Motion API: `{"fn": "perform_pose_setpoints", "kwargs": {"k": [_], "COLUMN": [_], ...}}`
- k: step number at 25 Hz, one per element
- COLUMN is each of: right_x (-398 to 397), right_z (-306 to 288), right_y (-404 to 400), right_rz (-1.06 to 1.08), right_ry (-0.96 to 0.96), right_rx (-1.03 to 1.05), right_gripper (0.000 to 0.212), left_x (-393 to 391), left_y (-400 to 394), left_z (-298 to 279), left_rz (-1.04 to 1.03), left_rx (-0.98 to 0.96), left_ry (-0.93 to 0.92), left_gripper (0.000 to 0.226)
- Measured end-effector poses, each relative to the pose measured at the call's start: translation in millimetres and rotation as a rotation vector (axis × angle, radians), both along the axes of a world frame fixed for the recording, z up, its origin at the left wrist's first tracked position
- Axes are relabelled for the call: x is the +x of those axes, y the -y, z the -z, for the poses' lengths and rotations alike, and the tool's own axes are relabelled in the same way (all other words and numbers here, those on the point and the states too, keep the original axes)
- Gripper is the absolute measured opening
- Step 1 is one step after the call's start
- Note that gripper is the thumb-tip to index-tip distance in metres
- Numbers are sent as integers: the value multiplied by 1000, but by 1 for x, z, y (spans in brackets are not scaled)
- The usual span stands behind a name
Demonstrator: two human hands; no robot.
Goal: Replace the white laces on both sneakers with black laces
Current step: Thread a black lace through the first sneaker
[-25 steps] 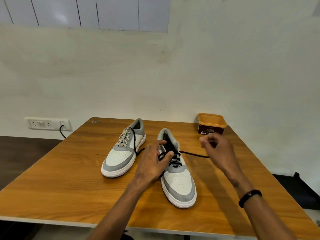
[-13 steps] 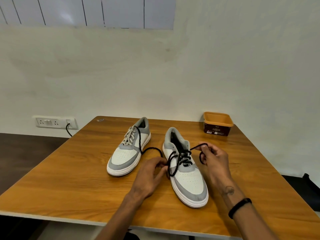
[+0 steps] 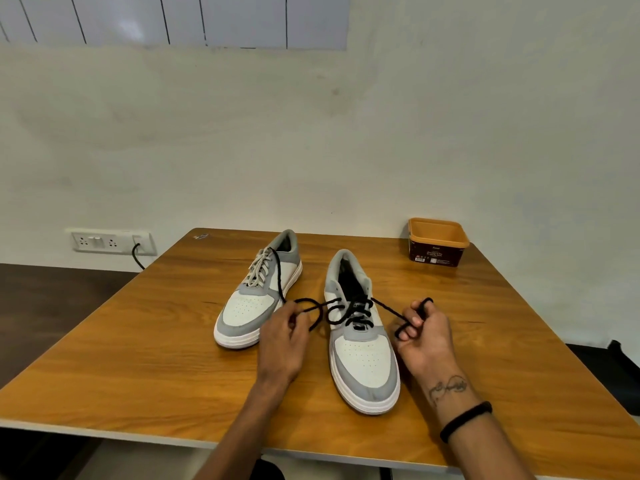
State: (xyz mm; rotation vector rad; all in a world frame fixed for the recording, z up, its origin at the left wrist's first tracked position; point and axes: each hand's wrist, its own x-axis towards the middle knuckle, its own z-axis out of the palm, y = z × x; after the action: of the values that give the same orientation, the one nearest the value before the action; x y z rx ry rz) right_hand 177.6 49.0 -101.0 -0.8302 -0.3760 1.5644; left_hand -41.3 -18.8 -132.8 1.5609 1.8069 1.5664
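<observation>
— On the wooden bench (image 3: 138,358), what stands where?

— Two grey-and-white sneakers, side by side, toes toward the person. The left sneaker (image 3: 256,296) carries white laces (image 3: 258,268). The right sneaker (image 3: 362,337) has a black lace (image 3: 349,315) threaded through its lower eyelets.

— And the hands?

— Left hand (image 3: 284,344) lies between the two sneakers, fingers curled, pinching one end of the black lace where it loops off the shoe's left side. Right hand (image 3: 424,337) sits just beside the right sneaker on its outer side, fingers clenched round the other end, which runs taut from the eyelets and pokes up in a small loop above the knuckles.

— Does the lace touch the other shoe?

— A black strand runs from the left hand up across the left sneaker, over its white laces. Whether it is the same lace I cannot tell.

— Anything else about?

— An orange-rimmed brown tub (image 3: 437,242) at the far right corner of the bench, well apart from the shoes. A black band (image 3: 465,420) circles the right wrist. On the wall, a socket plate (image 3: 110,241) with a black cable plugged in.
</observation>
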Motion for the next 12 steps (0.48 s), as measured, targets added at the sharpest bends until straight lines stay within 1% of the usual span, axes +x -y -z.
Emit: {"fn": "perform_pose_setpoints", "kwargs": {"k": [1, 2, 3, 4, 6, 7, 9, 10, 11, 12], "right_x": [6, 12, 16, 18, 17, 14, 10, 9, 9, 10], "right_z": [0, 1, 0, -2, -7, -8, -10, -10, -11, -11], "right_y": [0, 1, 3, 7, 15, 18, 18, 17, 16, 16], "right_rz": [13, 16, 7, -23, -153, -217, -241, -209, -180, -158], "right_ry": [64, 202, 384, 571, 894, 1055, 1399, 1529, 1597, 1604], "right_rx": [10, 61, 149, 259, 467, 538, 619, 644, 664, 678], "right_gripper": [28, 30, 33, 37, 41, 40, 31, 27, 26, 27], "left_x": [-1, -2, -2, -2, 0, 1, 3, 3, 3, 1], "left_y": [1, 2, 2, 2, 3, 4, 8, 9, 9, 8], "left_z": [-4, -5, -7, -6, -7, -8, -10, -10, -11, -9], "left_rz": [-42, -63, -60, -32, 77, 143, 227, 231, 219, 198], "left_rx": [-15, -32, -44, -48, -39, -39, -33, -21, -3, 10], "left_ry": [140, 229, 262, 266, 269, 262, 161, 98, 71, 88], "left_gripper": [27, 30, 31, 30, 25, 23, 23, 24, 24, 25]}}
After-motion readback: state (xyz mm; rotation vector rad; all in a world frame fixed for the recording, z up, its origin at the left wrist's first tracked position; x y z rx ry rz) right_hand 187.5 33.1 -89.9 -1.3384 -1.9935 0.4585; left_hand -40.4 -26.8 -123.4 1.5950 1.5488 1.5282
